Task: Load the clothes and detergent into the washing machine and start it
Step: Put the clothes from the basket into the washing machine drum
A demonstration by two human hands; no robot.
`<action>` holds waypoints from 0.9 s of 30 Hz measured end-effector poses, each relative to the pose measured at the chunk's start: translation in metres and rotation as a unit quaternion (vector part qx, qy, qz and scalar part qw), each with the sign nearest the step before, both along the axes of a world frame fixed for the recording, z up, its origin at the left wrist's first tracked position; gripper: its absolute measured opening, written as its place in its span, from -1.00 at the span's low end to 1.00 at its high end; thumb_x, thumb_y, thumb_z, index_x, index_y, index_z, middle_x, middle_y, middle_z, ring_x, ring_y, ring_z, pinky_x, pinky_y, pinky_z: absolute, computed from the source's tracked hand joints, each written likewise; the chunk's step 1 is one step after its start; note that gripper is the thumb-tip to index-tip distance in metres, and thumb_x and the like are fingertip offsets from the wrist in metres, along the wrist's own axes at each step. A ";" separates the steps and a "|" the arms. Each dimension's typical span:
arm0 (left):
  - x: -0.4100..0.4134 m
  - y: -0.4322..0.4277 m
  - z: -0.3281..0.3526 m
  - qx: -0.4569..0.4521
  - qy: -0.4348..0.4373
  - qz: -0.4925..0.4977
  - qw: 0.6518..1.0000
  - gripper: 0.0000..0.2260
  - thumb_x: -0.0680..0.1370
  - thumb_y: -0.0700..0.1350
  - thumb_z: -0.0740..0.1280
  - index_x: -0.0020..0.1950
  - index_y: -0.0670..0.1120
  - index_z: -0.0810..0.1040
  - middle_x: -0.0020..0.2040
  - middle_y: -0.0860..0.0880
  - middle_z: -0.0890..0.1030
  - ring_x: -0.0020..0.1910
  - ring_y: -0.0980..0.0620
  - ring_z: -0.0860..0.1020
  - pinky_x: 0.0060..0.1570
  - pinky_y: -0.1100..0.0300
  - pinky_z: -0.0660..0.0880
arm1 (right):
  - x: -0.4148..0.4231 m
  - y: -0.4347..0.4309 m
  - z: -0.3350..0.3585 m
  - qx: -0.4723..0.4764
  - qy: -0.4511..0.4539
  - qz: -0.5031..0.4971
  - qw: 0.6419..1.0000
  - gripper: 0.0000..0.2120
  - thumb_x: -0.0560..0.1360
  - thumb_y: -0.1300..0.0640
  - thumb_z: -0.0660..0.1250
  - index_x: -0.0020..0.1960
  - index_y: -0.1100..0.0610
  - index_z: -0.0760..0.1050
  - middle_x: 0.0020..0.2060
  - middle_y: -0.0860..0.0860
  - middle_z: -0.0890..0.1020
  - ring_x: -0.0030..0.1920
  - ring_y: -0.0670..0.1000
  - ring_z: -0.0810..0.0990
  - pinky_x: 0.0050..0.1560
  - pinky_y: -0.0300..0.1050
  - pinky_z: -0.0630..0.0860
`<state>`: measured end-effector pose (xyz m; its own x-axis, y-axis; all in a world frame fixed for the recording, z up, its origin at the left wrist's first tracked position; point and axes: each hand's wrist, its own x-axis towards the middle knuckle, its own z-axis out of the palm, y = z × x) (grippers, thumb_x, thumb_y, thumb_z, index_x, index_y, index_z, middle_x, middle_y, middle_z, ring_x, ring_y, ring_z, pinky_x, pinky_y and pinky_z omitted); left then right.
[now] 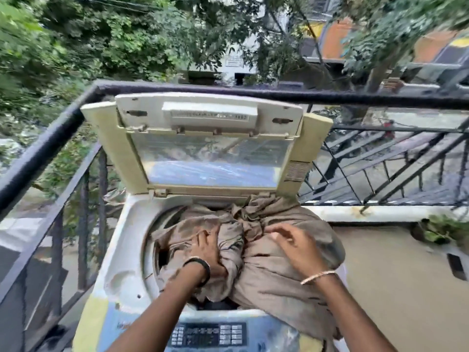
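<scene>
We are looking down on the washing machine (121,252), its lid (210,115) standing up at twelve o'clock and its control panel (208,335) lying at six o'clock. The brown cloth (279,288) is sitting heaped over the drum opening (152,250) and is only partly inside. A large part is spilling over the rim from three round to five o'clock and hanging down past the panel's right end.

Our left hand (205,252) is pressing on the heap near its centre, fingers laid out flat on the fabric and gripping nothing. Our right hand (291,245) is blurred and hovering on the cloth toward two o'clock, fingers loosely bent and holding nothing that we can see.

We are judging the cloth to be soft, limp and bulky. It will fold and sag rather than slide as one piece, and a push at the centre will leave the overhang behind. We would be gathering the hanging part at four o'clock in bunched handfuls and feeding it toward the dark gap at nine o'clock. No detergent is showing.
</scene>
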<state>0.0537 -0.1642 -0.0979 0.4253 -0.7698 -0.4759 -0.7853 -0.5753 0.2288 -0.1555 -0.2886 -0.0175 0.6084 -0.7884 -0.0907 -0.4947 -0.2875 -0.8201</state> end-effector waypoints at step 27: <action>0.031 -0.035 -0.079 -0.010 0.107 -0.020 0.994 -0.08 0.37 -0.16 0.36 0.58 -0.03 -0.13 0.56 -0.25 0.08 0.56 -0.17 0.09 0.50 0.09 0.14 | -0.032 -0.010 -0.006 -0.170 -0.019 -0.156 0.973 -0.59 0.30 0.35 0.21 0.08 0.05 0.53 -0.02 -0.04 0.61 0.01 0.03 0.59 0.01 -0.05 0.51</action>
<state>0.0849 -0.1991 -0.1772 0.2855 -0.7938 -0.5370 -0.7392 -0.5390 0.4038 -0.1877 -0.2986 -0.0233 0.3320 -0.9157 0.2266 -0.5724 -0.3865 -0.7232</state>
